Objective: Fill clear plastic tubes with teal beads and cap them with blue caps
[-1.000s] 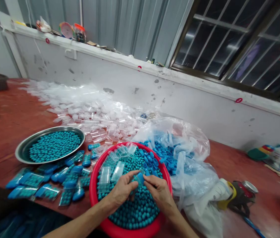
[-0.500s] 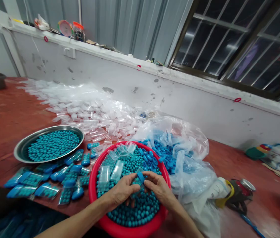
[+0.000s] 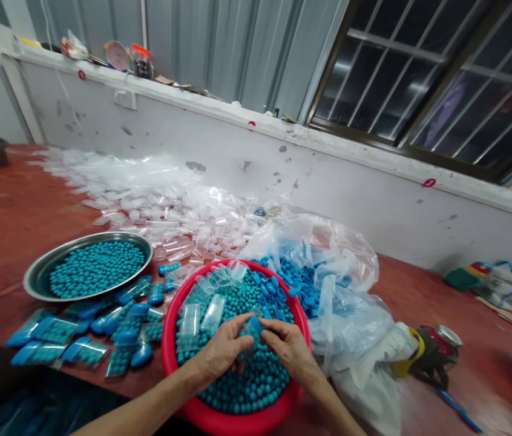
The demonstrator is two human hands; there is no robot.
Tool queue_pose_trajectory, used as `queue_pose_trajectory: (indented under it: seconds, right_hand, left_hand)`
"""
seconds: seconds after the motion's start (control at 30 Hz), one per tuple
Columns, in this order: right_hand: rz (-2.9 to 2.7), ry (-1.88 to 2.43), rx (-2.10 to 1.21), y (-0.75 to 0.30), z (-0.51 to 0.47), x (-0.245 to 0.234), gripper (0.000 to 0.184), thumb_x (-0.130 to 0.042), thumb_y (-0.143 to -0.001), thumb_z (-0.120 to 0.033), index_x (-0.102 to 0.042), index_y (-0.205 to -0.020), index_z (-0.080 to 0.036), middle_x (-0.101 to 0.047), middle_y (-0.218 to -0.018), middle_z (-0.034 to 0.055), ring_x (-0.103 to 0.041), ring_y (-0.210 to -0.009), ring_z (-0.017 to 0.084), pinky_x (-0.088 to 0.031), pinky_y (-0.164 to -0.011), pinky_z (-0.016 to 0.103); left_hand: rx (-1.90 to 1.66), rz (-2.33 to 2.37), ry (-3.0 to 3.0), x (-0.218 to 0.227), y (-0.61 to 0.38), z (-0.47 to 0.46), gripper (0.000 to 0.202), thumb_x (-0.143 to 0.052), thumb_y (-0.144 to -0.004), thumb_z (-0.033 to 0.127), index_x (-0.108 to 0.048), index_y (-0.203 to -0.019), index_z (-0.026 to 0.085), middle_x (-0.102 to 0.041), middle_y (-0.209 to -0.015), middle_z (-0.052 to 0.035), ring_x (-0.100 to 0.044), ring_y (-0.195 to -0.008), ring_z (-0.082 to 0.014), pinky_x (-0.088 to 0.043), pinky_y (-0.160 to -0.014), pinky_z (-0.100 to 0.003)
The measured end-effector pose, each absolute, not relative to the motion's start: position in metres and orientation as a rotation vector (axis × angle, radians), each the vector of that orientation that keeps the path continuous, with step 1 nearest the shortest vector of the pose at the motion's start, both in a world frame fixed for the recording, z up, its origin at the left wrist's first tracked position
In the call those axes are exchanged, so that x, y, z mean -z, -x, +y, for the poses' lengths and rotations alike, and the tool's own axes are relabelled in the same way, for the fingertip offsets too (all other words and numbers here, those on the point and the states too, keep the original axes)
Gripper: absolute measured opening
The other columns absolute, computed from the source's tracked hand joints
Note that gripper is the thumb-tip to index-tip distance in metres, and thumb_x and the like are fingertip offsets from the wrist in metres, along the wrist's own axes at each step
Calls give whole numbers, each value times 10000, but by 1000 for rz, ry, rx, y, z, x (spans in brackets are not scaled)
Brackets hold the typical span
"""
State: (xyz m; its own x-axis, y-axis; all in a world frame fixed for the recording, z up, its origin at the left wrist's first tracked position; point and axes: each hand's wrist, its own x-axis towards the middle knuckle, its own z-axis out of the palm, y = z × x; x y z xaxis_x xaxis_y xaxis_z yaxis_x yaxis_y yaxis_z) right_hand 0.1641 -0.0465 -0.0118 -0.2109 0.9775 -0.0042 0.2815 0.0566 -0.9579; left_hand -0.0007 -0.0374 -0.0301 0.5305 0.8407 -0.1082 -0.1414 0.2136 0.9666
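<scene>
Over a red basin [image 3: 168, 345] full of teal beads [image 3: 242, 387], my left hand [image 3: 224, 348] is closed around a small clear plastic case with teal beads inside. A blue cap [image 3: 255, 325] sits at the top of that case, and my right hand [image 3: 287, 345] pinches it with thumb and fingers. The lower part of the case is hidden by my fingers. Empty clear cases [image 3: 190, 327] lie on the beads at the basin's left side. Loose blue caps [image 3: 274, 293] lie at its right rim.
Filled, blue-capped cases [image 3: 59, 329] lie left of the basin, beside a metal bowl [image 3: 31, 281] of teal beads. Many empty clear cases [image 3: 183, 212] spread along the wall. A clear plastic bag [image 3: 351, 254] with blue caps stands right, near a jar [image 3: 446, 336].
The blue cap has turned from a slanted strip between my fingers to sitting over the case's top end. My hands stay close together above the basin, and the view has shifted slightly.
</scene>
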Motion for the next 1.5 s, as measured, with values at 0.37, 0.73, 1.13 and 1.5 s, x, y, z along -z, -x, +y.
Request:
queue_pose_trajectory:
  seconds: [0.37, 0.73, 1.13, 1.5]
  right_hand:
    - [-1591, 1259, -1190, -163, -48, 18, 338, -502, -780, -358, -628, -1047, -194, -532, -640, -7, -375, -497, 89, -328, -481, 223]
    - [-1657, 1227, -1165, -166, -45, 19, 316, -494, -800, -376, -618, -1037, -207, -546, -637, -7, -454, -511, 104, -401, -504, 231]
    - [-1854, 1186, -923, -154, -47, 9, 251, -488, -792, -248, -646, -983, -213, -597, -763, 23, -540, -665, 144, -455, -645, 281]
    - [-1606, 1243, -1193, -159, -43, -5, 452, -492, -760, -271, -481, -1200, -172, -610, -971, 68, -588, -746, 180, -488, -669, 332]
  left_hand:
    - [-792, 806, -1080, 25, 0, -35, 573, -554, -701, 295, -393, -1226, 130, -479, -572, 74, -372, -332, -27, -297, -313, -149]
    - [-792, 835, -1132, 18, 1, -38, 542, -518, -708, 273, -377, -1214, 137, -466, -594, 75, -384, -334, -28, -275, -305, -145]
    - [-854, 999, -1241, 18, 2, -38, 329, -488, -735, 296, -471, -1038, 167, -445, -563, 81, -380, -360, -46, -286, -334, -161]
    - [-809, 941, -1346, 9, 2, -38, 375, -461, -750, 271, -414, -1116, 200, -434, -622, 74, -362, -399, -54, -326, -354, -169]
